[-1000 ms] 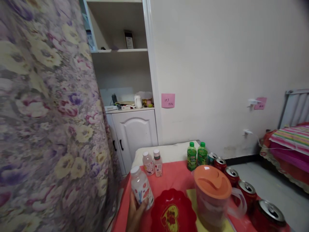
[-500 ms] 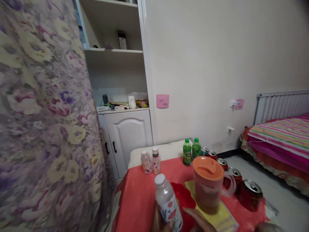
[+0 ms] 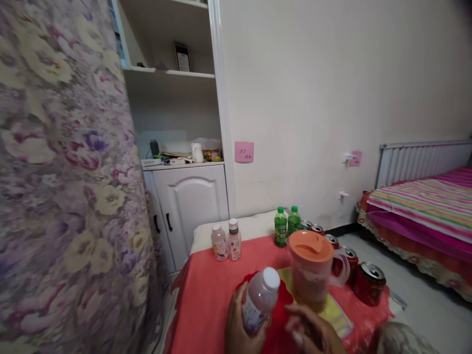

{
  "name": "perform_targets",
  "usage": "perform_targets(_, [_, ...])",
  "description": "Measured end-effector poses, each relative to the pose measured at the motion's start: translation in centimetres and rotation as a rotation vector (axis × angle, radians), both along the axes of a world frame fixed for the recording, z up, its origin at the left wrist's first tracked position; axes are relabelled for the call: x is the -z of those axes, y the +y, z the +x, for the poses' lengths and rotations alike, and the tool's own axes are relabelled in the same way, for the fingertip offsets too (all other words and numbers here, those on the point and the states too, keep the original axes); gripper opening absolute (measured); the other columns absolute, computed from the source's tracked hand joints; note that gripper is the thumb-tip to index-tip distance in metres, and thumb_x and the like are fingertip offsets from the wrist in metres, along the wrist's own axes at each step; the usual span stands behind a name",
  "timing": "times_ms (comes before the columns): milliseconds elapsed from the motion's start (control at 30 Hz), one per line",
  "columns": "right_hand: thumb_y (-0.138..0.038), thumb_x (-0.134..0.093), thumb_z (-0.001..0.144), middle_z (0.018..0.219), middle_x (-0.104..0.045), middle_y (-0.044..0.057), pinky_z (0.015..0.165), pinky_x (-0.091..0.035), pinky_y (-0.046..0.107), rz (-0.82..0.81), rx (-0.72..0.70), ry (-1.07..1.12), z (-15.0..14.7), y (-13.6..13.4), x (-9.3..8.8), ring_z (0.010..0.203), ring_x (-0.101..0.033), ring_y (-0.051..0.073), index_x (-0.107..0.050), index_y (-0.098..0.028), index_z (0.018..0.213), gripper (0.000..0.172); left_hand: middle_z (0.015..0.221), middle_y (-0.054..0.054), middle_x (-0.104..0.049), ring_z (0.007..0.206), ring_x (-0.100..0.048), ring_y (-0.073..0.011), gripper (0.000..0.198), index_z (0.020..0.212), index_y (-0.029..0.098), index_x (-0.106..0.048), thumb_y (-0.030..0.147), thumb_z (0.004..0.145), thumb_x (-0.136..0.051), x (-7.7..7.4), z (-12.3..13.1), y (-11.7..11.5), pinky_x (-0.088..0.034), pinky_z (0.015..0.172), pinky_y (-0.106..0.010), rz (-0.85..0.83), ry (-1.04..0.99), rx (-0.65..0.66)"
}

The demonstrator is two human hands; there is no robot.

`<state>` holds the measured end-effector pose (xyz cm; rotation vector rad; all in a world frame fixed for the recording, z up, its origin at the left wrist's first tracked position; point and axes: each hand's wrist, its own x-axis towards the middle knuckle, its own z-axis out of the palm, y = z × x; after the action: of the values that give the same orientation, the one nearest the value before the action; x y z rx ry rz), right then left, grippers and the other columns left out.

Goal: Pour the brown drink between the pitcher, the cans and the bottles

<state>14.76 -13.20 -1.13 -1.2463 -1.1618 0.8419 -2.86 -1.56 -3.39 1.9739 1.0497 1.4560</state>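
Note:
My left hand [image 3: 239,322] is wrapped round a clear plastic drink bottle [image 3: 258,300] with a white cap and a printed label. The bottle tilts to the right, its cap on. Just right of it is my right hand [image 3: 313,332], fingers loosely bent and a little blurred, touching nothing that I can see. Beneath the bottle lies a red scalloped dish [image 3: 285,295], partly hidden by the hands. A clear pitcher [image 3: 311,280] with an orange lid stands beyond my right hand on a yellow cloth [image 3: 341,317].
Two similar white-capped bottles [image 3: 220,243] stand at the table's back left. Two green-capped bottles [image 3: 280,228] stand behind the pitcher. Several drink cans [image 3: 369,285] line the right edge of the red tablecloth [image 3: 199,300]. A floral curtain [image 3: 73,172] hangs at left.
The held bottle has turned from leaning left to leaning right, and its label has rotated. My right hand remains close beside it. The view has shifted slightly to the right.

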Motion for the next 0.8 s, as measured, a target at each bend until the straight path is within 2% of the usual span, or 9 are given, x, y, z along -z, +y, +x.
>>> perform_targets(67, [-0.065,-0.061,0.079,0.079,-0.063,0.002,0.054,-0.043,0.025,0.022,0.024,0.030,0.1,-0.3,-2.3,0.059,-0.053,0.013,-0.064,-0.022,0.116,0.057,0.129,-0.015,-0.065,0.119,-0.062,-0.0352,0.068,0.135,0.021,-0.050,0.026,0.070,-0.072,0.3,-0.2,0.6,-0.053,0.099,-0.051,0.197,0.158,-0.062])
perform_targets(133, [-0.064,-0.061,0.081,0.075,-0.055,-0.001,0.052,-0.040,0.024,0.057,0.038,0.053,0.1,-0.2,-4.3,0.058,-0.048,0.012,-0.061,-0.021,0.118,0.057,0.128,-0.015,-0.065,0.117,-0.062,-0.0347,0.071,0.139,0.023,-0.046,0.022,0.071,-0.070,0.6,-0.5,1.1,-0.054,0.095,-0.051,0.359,0.270,-0.109])
perform_targets(233, [-0.060,-0.061,0.083,0.075,-0.050,-0.003,0.051,-0.038,0.023,0.089,0.058,0.042,0.1,0.2,-5.9,0.057,-0.046,0.011,-0.056,-0.020,0.120,0.055,0.127,-0.015,-0.066,0.115,-0.063,-0.0341,0.078,0.143,0.023,-0.040,0.019,0.070,-0.068,0.8,-0.9,1.4,-0.053,0.093,-0.049,0.512,0.358,-0.134])
perform_targets(333, [-0.058,-0.060,0.085,0.074,-0.051,-0.003,0.054,-0.042,0.024,0.101,0.099,-0.048,0.4,0.6,-6.1,0.061,-0.051,0.013,-0.056,-0.020,0.117,0.051,0.126,-0.016,-0.066,0.116,-0.060,-0.0343,0.079,0.144,0.021,-0.038,0.018,0.070,-0.066,0.5,-1.2,1.3,-0.050,0.094,-0.049,0.613,0.426,-0.145])
perform_targets(500, [-0.055,-0.058,0.087,0.073,-0.059,-0.001,0.060,-0.043,0.025,0.041,0.211,-0.339,1.0,0.5,-5.8,0.065,-0.054,0.015,-0.060,-0.019,0.098,0.037,0.130,-0.016,-0.064,0.119,-0.058,-0.0351,0.070,0.145,0.025,-0.038,0.025,0.079,-0.061,-0.3,-1.6,0.9,-0.045,0.096,-0.051,0.731,0.487,-0.171])
perform_targets(600, [-0.054,-0.054,0.089,0.070,-0.059,-0.002,0.059,-0.040,0.026,0.021,0.271,-0.437,0.9,0.1,-6.0,0.063,-0.053,0.014,-0.060,-0.020,0.089,0.035,0.131,-0.015,-0.063,0.120,-0.057,-0.0339,0.064,0.145,0.027,-0.039,0.029,0.084,-0.057,-0.7,-1.6,0.6,-0.044,0.098,-0.050,0.752,0.510,-0.174])
perform_targets(800, [-0.052,-0.052,0.091,0.075,-0.064,0.000,0.061,-0.038,0.027,0.032,0.271,-0.474,0.8,-0.5,-6.2,0.067,-0.055,0.015,-0.059,-0.020,0.085,0.033,0.128,-0.018,-0.062,0.121,-0.054,-0.0338,0.062,0.143,0.019,-0.040,0.029,0.084,-0.058,-1.0,-1.4,0.3,-0.041,0.100,-0.049,0.724,0.527,-0.119])
